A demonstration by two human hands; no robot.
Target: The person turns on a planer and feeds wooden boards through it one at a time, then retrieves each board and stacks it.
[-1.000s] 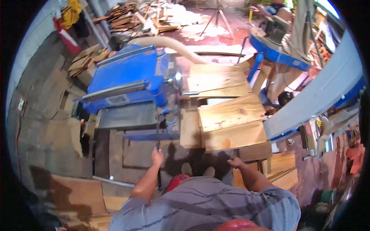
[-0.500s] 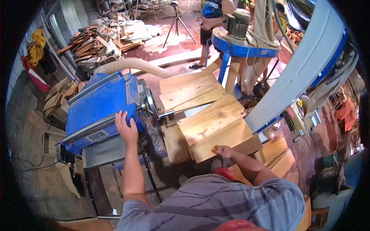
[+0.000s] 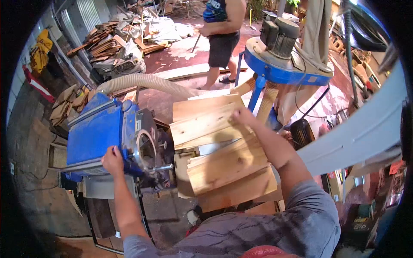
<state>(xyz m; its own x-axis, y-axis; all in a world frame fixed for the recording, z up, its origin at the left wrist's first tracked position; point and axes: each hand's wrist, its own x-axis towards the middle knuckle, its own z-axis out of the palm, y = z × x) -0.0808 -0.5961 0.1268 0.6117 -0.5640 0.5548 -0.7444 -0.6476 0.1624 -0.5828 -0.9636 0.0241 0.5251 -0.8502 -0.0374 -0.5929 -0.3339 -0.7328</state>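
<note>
My left hand [image 3: 112, 160] is loosely closed with its fingers curled, at the front edge of the blue thickness planer [image 3: 95, 138]; I see nothing in it. Stretched forward, my right hand [image 3: 244, 117] is at the right end of a wooden board [image 3: 206, 124] on the farther stack. Its fingers are curled at that board's end and slightly blurred. Nearer to me lies a second stack of boards [image 3: 230, 165], slightly fanned, under my right forearm's shadow. Beside the boards, a handwheel [image 3: 145, 150] juts from the planer's right side.
A ribbed hose [image 3: 150, 81] runs behind the planer. At the far right stands a blue dust collector [image 3: 279, 71] with a motor on top. Another person [image 3: 223, 34] stands beyond the boards. Scrap wood [image 3: 107, 47] is heaped at the back left. A long white curved panel [image 3: 361, 124] slants across the right.
My right hand has moved from the nearer stack forward to the farther one. My left hand has gone from spread on the planer to curled at its edge. The view has shifted.
</note>
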